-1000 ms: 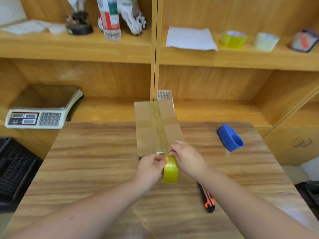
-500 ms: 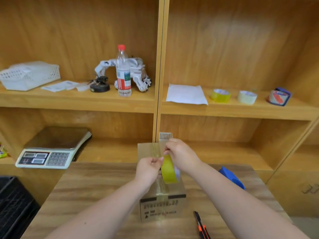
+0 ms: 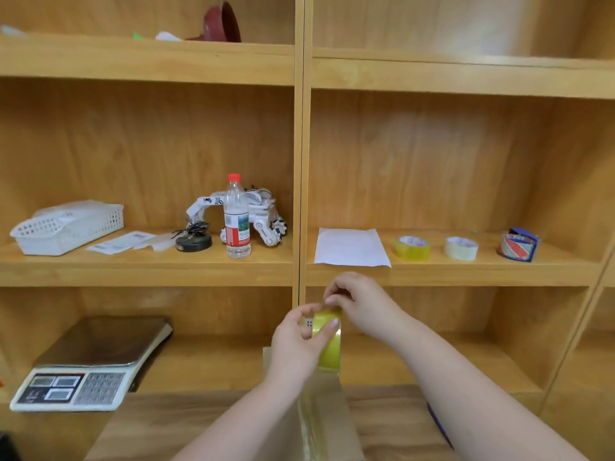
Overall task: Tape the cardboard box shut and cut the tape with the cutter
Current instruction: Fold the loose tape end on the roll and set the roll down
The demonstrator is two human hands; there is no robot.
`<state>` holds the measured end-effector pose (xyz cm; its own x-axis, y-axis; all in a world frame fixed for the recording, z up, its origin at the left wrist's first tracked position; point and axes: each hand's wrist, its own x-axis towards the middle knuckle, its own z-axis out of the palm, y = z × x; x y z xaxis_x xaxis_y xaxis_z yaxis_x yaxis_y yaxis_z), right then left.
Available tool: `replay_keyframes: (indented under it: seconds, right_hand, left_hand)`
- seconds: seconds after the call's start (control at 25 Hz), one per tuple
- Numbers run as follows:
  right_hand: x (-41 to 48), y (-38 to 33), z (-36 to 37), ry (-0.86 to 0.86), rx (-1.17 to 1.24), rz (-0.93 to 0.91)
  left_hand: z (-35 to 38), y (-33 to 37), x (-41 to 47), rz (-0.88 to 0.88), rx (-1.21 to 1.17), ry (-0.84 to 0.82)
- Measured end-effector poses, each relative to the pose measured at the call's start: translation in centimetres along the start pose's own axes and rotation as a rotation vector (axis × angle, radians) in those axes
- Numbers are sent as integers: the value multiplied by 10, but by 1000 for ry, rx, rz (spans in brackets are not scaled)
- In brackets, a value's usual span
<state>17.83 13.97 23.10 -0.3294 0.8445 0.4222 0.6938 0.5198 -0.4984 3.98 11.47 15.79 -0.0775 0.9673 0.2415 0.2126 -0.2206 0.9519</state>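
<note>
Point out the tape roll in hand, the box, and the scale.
tape roll (image 3: 329, 347), head view, yellow outer face
box (image 3: 327, 424), head view, taped top
scale (image 3: 100, 341), head view, metal weighing plate

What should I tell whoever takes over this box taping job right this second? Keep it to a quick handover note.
Left hand: gripping the yellow tape roll, held up above the far end of the cardboard box.
Right hand: fingers pinched at the top of the roll.
Box sits on the table, right in front of you.
Done: a strip of tape runs along the top of the box, up to the roll.
Left: press the strip down over the far edge, then cut it free. The cutter is not in view now, so find it first.
</note>
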Motion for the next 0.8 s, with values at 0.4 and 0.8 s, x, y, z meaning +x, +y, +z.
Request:
replay_keyframes:
  seconds: [0.4,0.8]
  right_hand:
    - [16,-11,-11,44,108,5]
    - [2,-14,-26,292,484,44]
  left_hand:
    - [-8,27,17,17,184,44]
    - [-29,59,21,261,30,83]
